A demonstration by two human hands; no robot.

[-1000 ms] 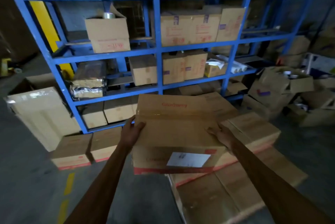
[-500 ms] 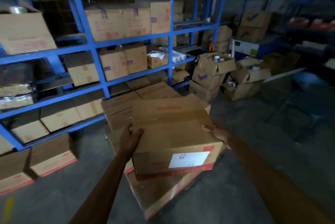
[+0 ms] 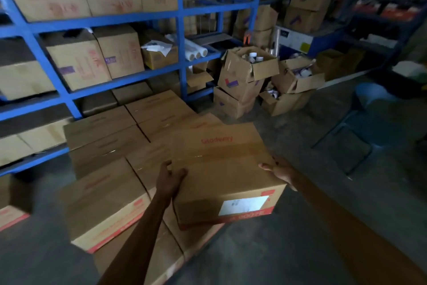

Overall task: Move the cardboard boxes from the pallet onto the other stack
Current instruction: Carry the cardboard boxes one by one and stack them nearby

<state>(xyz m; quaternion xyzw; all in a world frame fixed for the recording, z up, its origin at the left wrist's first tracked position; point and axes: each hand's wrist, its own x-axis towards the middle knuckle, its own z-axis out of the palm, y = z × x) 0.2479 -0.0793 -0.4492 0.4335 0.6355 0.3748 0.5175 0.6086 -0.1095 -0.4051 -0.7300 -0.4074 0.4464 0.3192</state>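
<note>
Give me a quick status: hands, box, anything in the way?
Left hand and right hand grip the box. Held over stacked boxes. Nothing seen blocking.

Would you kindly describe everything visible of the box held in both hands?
The carried box is brown cardboard, sealed along the top with clear tape, with red lettering on top and a white label and red band on its near side. It tilts, held over the stacked boxes; the left hand grips its left edge, the right hand its right.
</note>
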